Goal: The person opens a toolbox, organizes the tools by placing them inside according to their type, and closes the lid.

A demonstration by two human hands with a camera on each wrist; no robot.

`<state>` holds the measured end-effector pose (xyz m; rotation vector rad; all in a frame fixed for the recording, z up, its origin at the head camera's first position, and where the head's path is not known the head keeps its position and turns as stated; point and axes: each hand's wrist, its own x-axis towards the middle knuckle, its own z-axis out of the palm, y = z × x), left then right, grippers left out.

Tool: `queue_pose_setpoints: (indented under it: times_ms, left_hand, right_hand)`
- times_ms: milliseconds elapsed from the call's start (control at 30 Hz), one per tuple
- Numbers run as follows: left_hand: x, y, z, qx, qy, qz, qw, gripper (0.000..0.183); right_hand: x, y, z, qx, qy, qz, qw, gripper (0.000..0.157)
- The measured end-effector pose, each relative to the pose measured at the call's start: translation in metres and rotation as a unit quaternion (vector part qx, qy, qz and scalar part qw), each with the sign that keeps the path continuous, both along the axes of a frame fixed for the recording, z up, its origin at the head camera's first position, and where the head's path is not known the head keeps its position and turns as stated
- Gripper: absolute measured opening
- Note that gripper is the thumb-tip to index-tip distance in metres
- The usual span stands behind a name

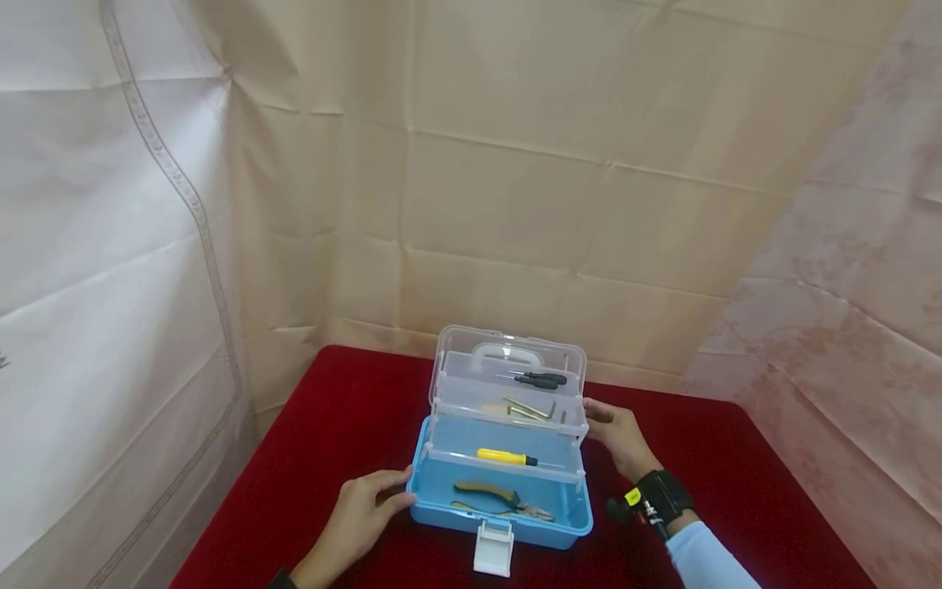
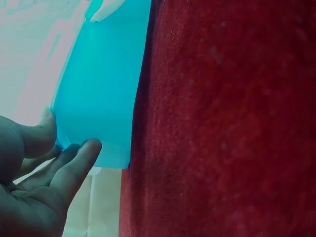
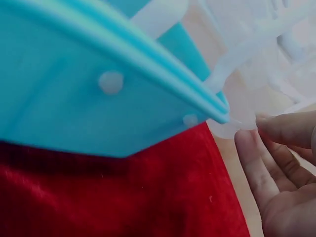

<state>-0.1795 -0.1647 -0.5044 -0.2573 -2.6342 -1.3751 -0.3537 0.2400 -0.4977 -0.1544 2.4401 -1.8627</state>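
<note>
A light-blue toolbox [image 1: 441, 517] stands with its clear lid [image 1: 450, 337] raised and its trays unfolded. At its left end my left hand [image 1: 361, 511] touches the wall near the front corner with thumb and fingertips. My right hand [image 1: 621, 438] pinches the clear plastic edge at the lid's lower right corner; the right wrist view shows thumb and index finger there. Pliers [image 1: 489, 491] with yellowish handles lie in the bottom. A yellow screwdriver [image 1: 504, 457] is in the lowest tray, hex keys [image 1: 526, 409] in the middle one, black screwdrivers [image 1: 540, 379] in the top one.
The white latch [image 1: 493, 550] hangs down at the box's front. A white handle [image 1: 506, 354] shows through the lid. Red cloth [image 1: 309, 425] covers the table. Beige sheeting [image 1: 515, 204] hangs behind it, with pale curtains [image 1: 88, 327] at the sides.
</note>
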Motion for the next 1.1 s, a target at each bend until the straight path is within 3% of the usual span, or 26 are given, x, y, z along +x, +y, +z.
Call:
queue_pose_setpoints:
  times_ms: [333,567,767,900,1100]
  left_hand:
    - [-0.001,-0.003,-0.003,-0.005,0.004,0.001,1.0,0.045]
    - [-0.006,-0.005,-0.002,-0.002,0.003,-0.009,0.9999,0.045]
    - [-0.01,-0.007,-0.005,-0.002,0.008,-0.011,0.9999,0.045]
    - [-0.012,-0.007,-0.005,-0.005,0.019,-0.01,0.9998,0.043]
    - [-0.011,-0.008,-0.002,-0.009,0.01,-0.008,0.9999,0.043]
  right_hand:
    - [0.008,-0.004,0.005,0.068,0.062,-0.015,0.996,0.042]
    - [0.003,-0.003,0.0,0.118,0.141,-0.011,0.983,0.039]
    - [0.004,-0.003,0.003,0.155,0.178,-0.006,0.972,0.029]
    - [0.006,-0.004,0.006,0.161,0.206,0.003,0.965,0.033]
    - [0.012,-0.007,0.005,0.163,0.226,0.01,0.96,0.056]
